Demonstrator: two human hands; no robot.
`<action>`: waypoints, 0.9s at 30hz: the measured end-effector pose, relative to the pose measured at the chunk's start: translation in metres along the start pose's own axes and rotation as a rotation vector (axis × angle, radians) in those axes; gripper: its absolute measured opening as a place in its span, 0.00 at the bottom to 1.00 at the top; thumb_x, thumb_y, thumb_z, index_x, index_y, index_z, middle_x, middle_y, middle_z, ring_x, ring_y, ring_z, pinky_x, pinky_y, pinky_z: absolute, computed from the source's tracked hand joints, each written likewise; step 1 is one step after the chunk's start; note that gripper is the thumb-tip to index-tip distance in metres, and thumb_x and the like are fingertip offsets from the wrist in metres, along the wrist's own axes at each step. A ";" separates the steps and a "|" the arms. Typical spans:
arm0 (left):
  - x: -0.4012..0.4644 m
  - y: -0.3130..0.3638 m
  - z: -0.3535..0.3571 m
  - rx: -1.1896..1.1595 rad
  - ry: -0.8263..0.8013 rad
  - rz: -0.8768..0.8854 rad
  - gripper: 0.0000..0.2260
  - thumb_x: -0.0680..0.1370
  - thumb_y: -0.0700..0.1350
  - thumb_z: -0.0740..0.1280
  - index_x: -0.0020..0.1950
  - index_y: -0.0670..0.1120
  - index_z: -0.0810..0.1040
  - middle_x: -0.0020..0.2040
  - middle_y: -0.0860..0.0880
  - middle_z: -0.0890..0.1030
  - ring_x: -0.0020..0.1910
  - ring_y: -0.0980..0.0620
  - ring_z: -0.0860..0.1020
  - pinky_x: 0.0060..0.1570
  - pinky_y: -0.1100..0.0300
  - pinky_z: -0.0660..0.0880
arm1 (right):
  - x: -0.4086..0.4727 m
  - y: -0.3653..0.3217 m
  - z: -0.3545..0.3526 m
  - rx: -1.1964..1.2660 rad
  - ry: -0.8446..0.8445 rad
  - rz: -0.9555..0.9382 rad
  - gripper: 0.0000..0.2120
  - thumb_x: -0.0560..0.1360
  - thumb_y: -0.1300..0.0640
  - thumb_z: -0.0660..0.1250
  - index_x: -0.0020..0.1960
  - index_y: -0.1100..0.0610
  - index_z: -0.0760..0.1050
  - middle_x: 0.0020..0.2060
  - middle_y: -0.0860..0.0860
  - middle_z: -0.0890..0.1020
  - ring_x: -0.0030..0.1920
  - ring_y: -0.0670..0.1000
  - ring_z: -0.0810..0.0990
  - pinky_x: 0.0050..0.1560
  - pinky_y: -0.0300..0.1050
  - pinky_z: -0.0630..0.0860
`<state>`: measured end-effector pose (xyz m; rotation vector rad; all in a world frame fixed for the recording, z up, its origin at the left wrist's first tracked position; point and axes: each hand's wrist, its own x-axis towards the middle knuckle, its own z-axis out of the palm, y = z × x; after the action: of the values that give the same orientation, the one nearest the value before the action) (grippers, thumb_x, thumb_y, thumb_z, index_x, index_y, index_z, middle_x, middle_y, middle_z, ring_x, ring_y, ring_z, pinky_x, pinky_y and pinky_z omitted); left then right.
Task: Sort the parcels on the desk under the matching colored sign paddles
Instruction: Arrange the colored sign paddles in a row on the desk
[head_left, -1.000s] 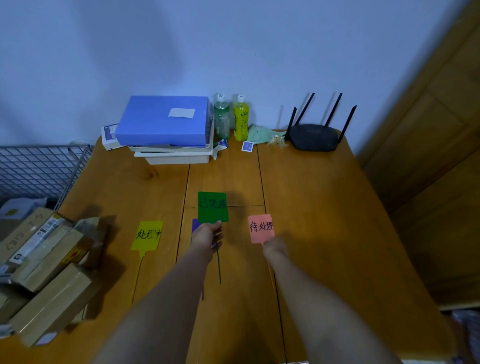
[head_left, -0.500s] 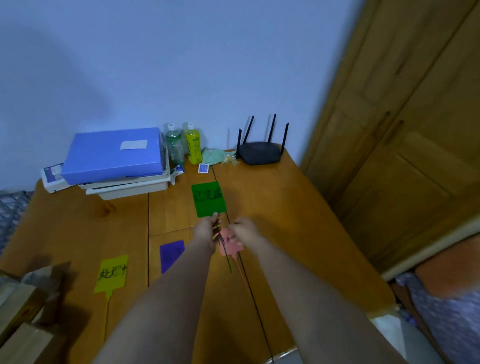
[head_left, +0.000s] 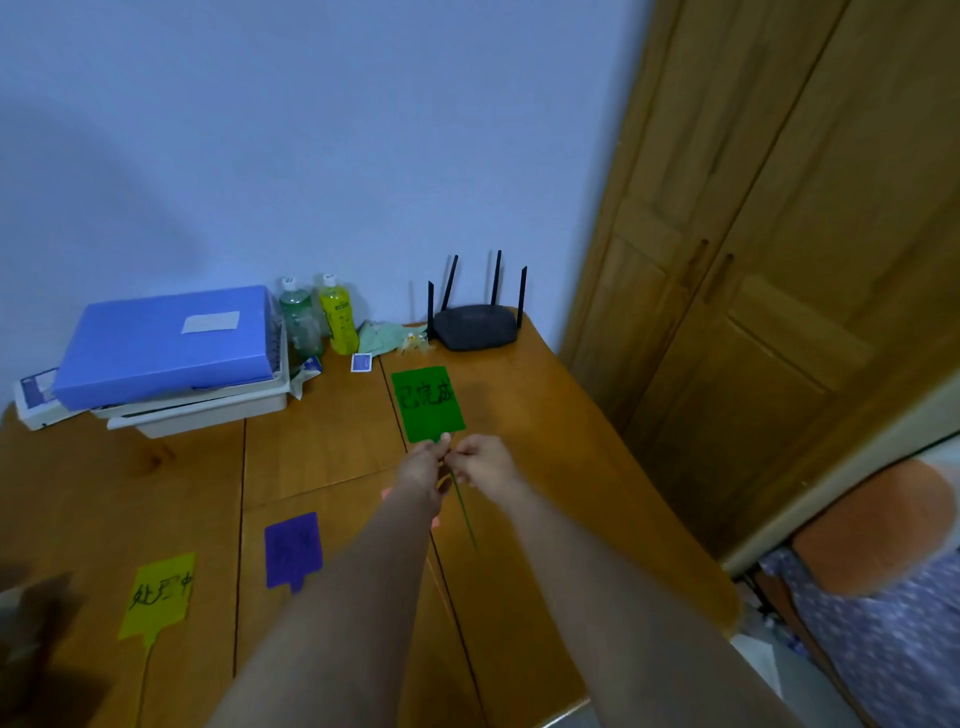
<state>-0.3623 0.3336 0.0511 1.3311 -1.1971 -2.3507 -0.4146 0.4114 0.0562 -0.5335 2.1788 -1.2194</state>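
A green sign paddle (head_left: 427, 402) with black writing is held above the wooden desk (head_left: 545, 467), its thin stick (head_left: 464, 512) running down toward me. My left hand (head_left: 423, 467) pinches the stick just under the green card. My right hand (head_left: 485, 462) grips the same stick right beside it. A purple paddle (head_left: 292, 550) and a yellow paddle (head_left: 158, 595) lie flat on the desk at the left. Only a sliver of the pink paddle (head_left: 385, 492) shows under my left forearm. No parcels can be made out.
At the back of the desk stand a blue box (head_left: 166, 343) on white trays, two bottles (head_left: 322, 317) and a black router (head_left: 475, 325). A wooden wardrobe (head_left: 779, 260) rises at the right. Another person's patterned clothing (head_left: 883, 623) is at the lower right.
The camera has swung right, so the parcels at the left left the view. My right hand left the pink paddle and joined my left on the green paddle's stick, which moved farther back and right.
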 end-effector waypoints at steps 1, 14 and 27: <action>0.001 0.000 0.009 0.000 0.006 -0.001 0.08 0.79 0.44 0.65 0.40 0.48 0.73 0.40 0.48 0.77 0.38 0.53 0.74 0.39 0.60 0.70 | 0.003 0.002 -0.007 -0.007 -0.003 -0.009 0.18 0.75 0.66 0.63 0.29 0.55 0.69 0.25 0.51 0.72 0.21 0.39 0.71 0.24 0.29 0.66; 0.015 -0.024 0.103 0.355 0.061 0.131 0.05 0.79 0.42 0.64 0.53 0.42 0.74 0.49 0.45 0.77 0.39 0.51 0.74 0.41 0.56 0.69 | 0.046 0.050 -0.106 -0.208 -0.011 -0.034 0.08 0.77 0.61 0.63 0.39 0.58 0.71 0.36 0.54 0.75 0.38 0.52 0.74 0.41 0.41 0.67; 0.044 -0.043 0.054 1.131 0.097 0.108 0.13 0.79 0.45 0.63 0.59 0.39 0.76 0.49 0.43 0.78 0.45 0.48 0.75 0.43 0.58 0.73 | 0.073 0.112 -0.132 -0.398 0.008 0.177 0.08 0.78 0.58 0.62 0.48 0.61 0.78 0.51 0.57 0.81 0.48 0.55 0.79 0.44 0.47 0.75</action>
<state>-0.4212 0.3699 0.0070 1.4916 -2.6326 -1.4314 -0.5629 0.5075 -0.0071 -0.4800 2.4296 -0.6981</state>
